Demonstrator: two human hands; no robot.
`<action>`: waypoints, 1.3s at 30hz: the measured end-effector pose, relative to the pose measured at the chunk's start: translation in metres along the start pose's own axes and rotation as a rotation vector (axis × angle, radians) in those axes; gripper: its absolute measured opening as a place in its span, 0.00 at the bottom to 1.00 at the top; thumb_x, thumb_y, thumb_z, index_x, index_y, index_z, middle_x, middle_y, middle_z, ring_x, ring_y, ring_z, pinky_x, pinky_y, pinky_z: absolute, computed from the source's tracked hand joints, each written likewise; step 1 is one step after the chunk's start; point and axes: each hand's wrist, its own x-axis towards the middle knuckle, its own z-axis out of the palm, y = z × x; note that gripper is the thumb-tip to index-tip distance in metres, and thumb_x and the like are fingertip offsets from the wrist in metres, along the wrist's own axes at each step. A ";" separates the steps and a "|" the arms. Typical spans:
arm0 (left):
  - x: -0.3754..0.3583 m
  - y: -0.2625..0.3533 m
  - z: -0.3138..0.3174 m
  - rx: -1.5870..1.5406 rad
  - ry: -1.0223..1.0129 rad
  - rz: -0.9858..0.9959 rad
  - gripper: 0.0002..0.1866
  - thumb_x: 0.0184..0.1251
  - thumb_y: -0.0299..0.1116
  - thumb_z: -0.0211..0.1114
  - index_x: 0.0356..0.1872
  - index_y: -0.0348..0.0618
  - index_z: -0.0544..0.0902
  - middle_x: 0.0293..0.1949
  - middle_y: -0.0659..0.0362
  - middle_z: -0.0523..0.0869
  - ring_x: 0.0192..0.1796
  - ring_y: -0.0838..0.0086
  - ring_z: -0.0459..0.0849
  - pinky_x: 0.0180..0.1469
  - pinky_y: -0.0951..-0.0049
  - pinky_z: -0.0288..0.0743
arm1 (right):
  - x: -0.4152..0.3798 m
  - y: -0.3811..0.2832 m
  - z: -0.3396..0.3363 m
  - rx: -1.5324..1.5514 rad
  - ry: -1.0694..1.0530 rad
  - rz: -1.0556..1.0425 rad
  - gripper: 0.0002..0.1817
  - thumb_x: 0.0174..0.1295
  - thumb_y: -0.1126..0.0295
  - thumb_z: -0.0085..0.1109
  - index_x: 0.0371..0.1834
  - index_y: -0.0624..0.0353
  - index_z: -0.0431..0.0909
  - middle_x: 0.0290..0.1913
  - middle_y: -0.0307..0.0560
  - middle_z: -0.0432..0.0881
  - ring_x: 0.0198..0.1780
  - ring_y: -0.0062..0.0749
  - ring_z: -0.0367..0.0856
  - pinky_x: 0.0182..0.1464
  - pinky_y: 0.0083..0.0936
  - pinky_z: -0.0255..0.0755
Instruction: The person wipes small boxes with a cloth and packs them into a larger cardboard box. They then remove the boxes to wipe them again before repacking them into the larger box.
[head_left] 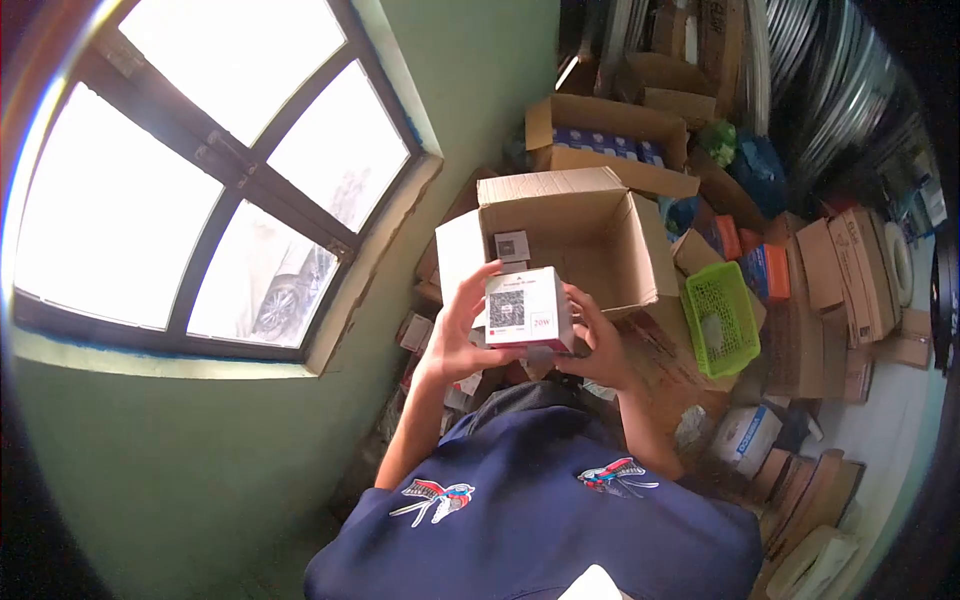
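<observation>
White 20W box (pixel 522 308), two-handed grip
Left hand (pixel 456 338) and right hand (pixel 602 346) clamp its sides; open cardboard carton (pixel 595 235) at one o'clock.

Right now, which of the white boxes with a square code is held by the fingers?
The 20W box, between the left hand and right hand; the other coded box sits inside the nearer open carton.

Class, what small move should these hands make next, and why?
Probably lower the small box into the carton: the left hand and right hand hold it at the carton's near side, the carton stands open, and another box with a similar printed square sits inside.
</observation>
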 end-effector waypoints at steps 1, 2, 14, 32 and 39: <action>0.003 0.000 0.002 -0.001 -0.010 -0.004 0.58 0.39 0.30 0.87 0.77 0.42 0.63 0.70 0.53 0.74 0.73 0.66 0.72 0.75 0.53 0.66 | -0.001 0.001 -0.005 -0.088 0.008 -0.014 0.56 0.47 0.79 0.78 0.81 0.47 0.56 0.78 0.44 0.61 0.79 0.40 0.60 0.70 0.45 0.71; 0.006 0.001 0.004 0.072 -0.048 -0.007 0.58 0.39 0.31 0.87 0.76 0.44 0.64 0.70 0.54 0.74 0.73 0.66 0.72 0.75 0.52 0.66 | -0.002 0.001 -0.010 -0.177 0.017 -0.027 0.56 0.47 0.79 0.78 0.81 0.47 0.56 0.78 0.44 0.61 0.79 0.41 0.59 0.70 0.46 0.70; 0.076 0.019 0.030 0.625 -0.168 0.068 0.49 0.31 0.35 0.83 0.66 0.43 0.75 0.62 0.50 0.76 0.65 0.54 0.77 0.67 0.55 0.73 | 0.008 -0.013 -0.055 -0.432 0.234 -0.015 0.48 0.56 0.78 0.71 0.81 0.51 0.57 0.81 0.47 0.60 0.79 0.42 0.62 0.70 0.48 0.69; 0.129 -0.231 0.039 1.383 -0.563 -0.430 0.54 0.50 0.48 0.81 0.80 0.71 0.60 0.73 0.45 0.70 0.77 0.46 0.64 0.73 0.22 0.44 | -0.010 0.064 -0.123 -0.898 0.111 0.024 0.20 0.64 0.69 0.65 0.59 0.53 0.81 0.48 0.45 0.87 0.53 0.42 0.81 0.64 0.39 0.65; 0.137 -0.229 0.039 1.423 -0.598 -0.470 0.52 0.50 0.53 0.79 0.79 0.62 0.64 0.77 0.46 0.63 0.79 0.47 0.59 0.76 0.33 0.52 | 0.002 0.065 -0.124 -0.968 0.079 0.003 0.18 0.62 0.68 0.65 0.56 0.52 0.82 0.45 0.41 0.87 0.50 0.38 0.81 0.61 0.38 0.64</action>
